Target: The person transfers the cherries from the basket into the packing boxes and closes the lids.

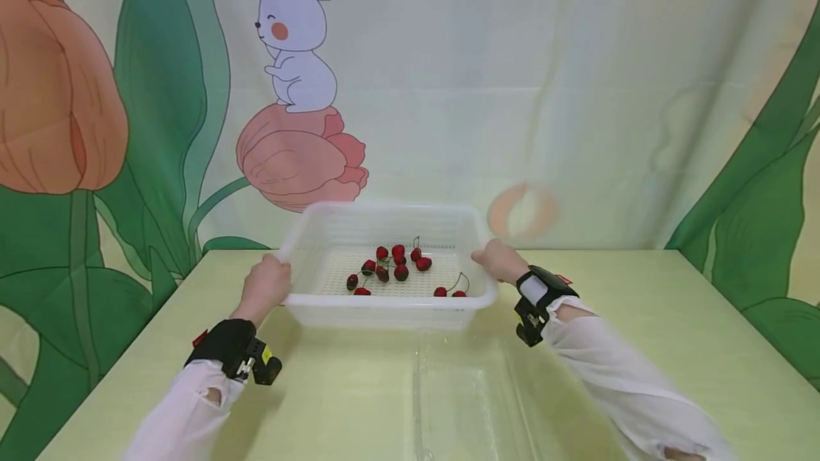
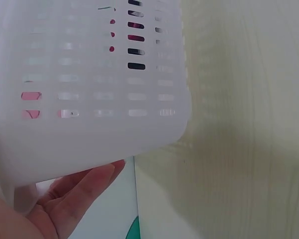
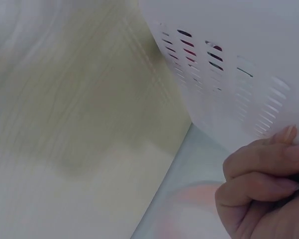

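A white slotted plastic basket (image 1: pixel 384 315) is held between both hands near the back of the table. Several dark red cherries (image 1: pixel 401 272), some with stems, lie spread over its perforated floor. My left hand (image 1: pixel 266 282) grips the basket's left end at the rim; in the left wrist view its fingers (image 2: pixel 84 194) curl under that end. The right hand (image 1: pixel 502 260) grips the opposite end, its fingers (image 3: pixel 258 159) bent against the outer wall in the right wrist view. Shadow shows on the tabletop beneath the basket in both wrist views.
A clear plastic container (image 1: pixel 470 404) stands on the pale wood-grain table (image 1: pixel 339 390), just in front of the basket. Behind the table's back edge hangs a curtain (image 1: pixel 435 91) printed with a rabbit and tulips.
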### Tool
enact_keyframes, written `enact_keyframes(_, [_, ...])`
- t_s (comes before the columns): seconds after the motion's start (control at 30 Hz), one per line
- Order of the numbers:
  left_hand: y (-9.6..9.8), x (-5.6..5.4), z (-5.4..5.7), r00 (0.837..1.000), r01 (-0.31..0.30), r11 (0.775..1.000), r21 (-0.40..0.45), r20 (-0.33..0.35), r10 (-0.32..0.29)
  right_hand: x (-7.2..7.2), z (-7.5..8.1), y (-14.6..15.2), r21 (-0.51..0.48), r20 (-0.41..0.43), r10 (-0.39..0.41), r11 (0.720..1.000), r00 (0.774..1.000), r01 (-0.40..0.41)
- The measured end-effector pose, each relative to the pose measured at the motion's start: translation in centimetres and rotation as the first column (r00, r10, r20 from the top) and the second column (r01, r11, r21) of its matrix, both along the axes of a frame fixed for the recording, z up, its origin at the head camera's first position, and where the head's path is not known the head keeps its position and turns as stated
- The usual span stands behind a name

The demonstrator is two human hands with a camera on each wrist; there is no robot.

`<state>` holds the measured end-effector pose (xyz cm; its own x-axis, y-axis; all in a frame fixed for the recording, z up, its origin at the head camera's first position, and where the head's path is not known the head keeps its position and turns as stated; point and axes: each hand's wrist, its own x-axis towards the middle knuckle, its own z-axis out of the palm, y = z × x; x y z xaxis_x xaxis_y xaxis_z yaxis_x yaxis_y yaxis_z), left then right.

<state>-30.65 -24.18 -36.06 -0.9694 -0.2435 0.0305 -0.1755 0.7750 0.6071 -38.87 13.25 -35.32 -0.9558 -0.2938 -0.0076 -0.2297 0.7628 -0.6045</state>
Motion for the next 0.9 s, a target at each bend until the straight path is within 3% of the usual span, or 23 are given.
enact_keyframes(0.3, [3.0,-0.3,-0.1,1.0,-0.028,0.999,0.036,0.007,0.028,0.4,0.3,2.7,-0.076,-0.01,0.023,0.997,1.0,-0.023])
enact_keyframes(0.5, [5.0,-0.7,-0.1,1.0,-0.016,0.999,0.033,-0.019,0.016,0.8,0.6,4.7,-0.117,0.01,0.044,0.992,0.999,-0.043])
enact_keyframes(0.9, [8.5,-0.9,-0.3,0.998,0.04,0.998,0.039,-0.043,-0.038,0.4,0.0,8.3,-0.007,0.006,-0.07,0.998,0.998,0.07])
